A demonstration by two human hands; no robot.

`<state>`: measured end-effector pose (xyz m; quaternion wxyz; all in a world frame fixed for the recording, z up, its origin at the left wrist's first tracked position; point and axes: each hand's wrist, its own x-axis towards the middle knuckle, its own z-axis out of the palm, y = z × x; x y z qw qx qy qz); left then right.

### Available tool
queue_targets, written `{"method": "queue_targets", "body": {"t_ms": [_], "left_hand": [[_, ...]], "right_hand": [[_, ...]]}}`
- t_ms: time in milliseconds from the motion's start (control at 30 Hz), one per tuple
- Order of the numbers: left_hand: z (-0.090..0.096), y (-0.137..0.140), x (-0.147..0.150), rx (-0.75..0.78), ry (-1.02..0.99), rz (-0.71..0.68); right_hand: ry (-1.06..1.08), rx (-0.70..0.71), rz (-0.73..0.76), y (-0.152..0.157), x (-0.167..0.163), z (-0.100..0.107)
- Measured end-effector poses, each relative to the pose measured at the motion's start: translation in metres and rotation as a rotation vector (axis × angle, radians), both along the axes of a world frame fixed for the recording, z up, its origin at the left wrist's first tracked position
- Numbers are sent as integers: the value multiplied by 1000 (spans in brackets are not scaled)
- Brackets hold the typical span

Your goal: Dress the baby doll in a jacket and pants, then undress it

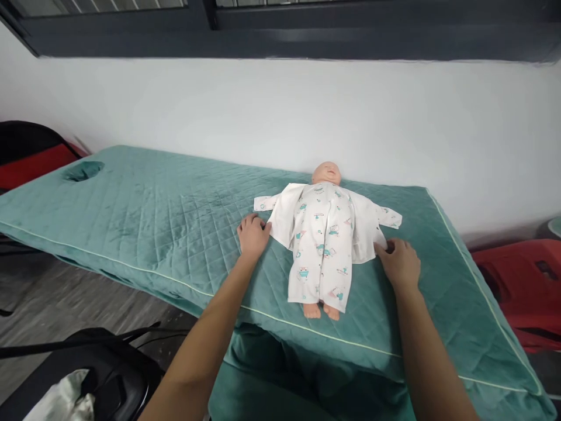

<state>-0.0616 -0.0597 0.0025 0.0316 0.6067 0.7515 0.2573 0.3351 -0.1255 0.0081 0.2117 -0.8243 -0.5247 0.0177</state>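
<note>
A baby doll (326, 173) lies on its back, head toward the wall and bare feet toward me. White printed baby clothes (323, 240) cover its trunk and legs. A white baby jacket (363, 225) is spread wide open around it, with its sleeves out to both sides. At the jacket's left edge my left hand (254, 235) is closed, thumb and finger at the fabric. My right hand (400, 261) pinches the lower right corner of the jacket between thumb and fingers. The doll's arms are hidden by the clothing.
The doll lies on a green quilted massage bed (153, 216) with a face hole (83, 171) at its left end. A white wall rises behind. Red plastic chairs (521, 286) stand at the right, and a black chair (114, 374) holds a cloth (63, 397) at lower left.
</note>
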Motion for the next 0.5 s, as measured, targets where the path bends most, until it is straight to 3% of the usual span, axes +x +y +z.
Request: {"method": "queue_targets", "body": {"t_ms": [100, 233, 300, 333, 400, 433, 500], "left_hand": [[-3, -3, 1, 51, 3, -14], [-6, -3, 2, 65, -8, -33], [-6, -1, 2, 59, -12, -36], [-5, -1, 2, 57, -13, -35], [-4, -1, 2, 61, -17, -39], [-4, -1, 3, 64, -18, -44], [-4, -2, 2, 65, -20, -59]], "right_hand": [[186, 37, -37, 7, -9, 4], [493, 352, -42, 24, -28, 26], [578, 533, 167, 26, -47, 45], [605, 593, 376, 25, -58, 55], [492, 464, 812, 18, -81, 73], [403, 362, 951, 14, -90, 80], [303, 209, 1078, 6, -102, 87]]}}
